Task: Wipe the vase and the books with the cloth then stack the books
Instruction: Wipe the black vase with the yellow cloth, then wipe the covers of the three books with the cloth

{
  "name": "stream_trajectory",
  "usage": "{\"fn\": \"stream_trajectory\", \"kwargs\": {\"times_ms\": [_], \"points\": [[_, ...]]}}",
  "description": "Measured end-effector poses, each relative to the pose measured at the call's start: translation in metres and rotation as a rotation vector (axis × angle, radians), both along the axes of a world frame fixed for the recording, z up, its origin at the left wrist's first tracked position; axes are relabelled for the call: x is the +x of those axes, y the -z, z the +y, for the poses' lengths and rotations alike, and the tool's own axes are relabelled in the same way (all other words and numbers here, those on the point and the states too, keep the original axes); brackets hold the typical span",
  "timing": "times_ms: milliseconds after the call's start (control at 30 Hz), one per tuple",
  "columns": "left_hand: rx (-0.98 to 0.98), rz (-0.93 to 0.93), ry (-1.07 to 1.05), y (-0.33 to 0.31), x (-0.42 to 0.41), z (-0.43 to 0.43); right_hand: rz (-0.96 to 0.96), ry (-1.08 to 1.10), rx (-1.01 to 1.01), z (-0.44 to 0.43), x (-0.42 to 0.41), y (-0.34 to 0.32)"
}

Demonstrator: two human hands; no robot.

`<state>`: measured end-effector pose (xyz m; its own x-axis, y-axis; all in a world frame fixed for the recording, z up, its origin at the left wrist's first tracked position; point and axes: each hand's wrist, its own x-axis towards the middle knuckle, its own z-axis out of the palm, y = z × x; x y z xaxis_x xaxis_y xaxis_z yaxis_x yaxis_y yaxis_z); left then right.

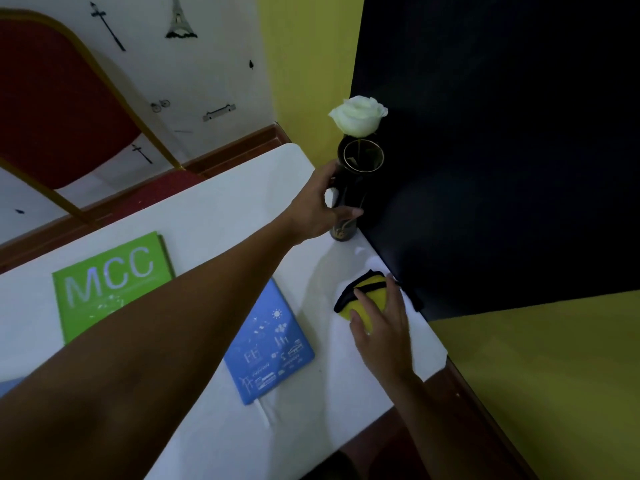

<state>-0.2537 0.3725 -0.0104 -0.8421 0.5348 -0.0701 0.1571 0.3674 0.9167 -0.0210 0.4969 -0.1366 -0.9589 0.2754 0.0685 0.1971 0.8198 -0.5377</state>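
Note:
A black vase [356,174] with gold trim and a white rose [358,115] stands upright at the table's far right edge. My left hand [320,202] curls around the vase's left side, thumb and fingers touching it. A yellow cloth with black trim [367,289] lies crumpled on the white table [221,209], and my right hand [381,320] rests flat on it with fingers spread. A green book marked MCC [110,278] lies at the left. A blue book with white icons [273,344] lies in the middle, partly hidden under my left forearm.
A dark panel [502,150] rises right behind the vase and cloth, against a yellow wall [554,375]. A red chair with a gold frame [59,109] stands beyond the table's far left side. A blue corner [8,384] shows at the left edge.

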Motion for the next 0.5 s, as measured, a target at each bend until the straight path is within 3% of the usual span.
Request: {"fn": "stream_trajectory", "kwargs": {"times_ms": [233, 500], "points": [[0.001, -0.021, 0.022, 0.001, -0.007, 0.001, -0.039, 0.017, 0.157, -0.002, -0.005, -0.003], [-0.085, -0.043, -0.057, -0.003, 0.006, -0.007, 0.004, 0.010, 0.064, 0.002, -0.006, -0.002]]}}
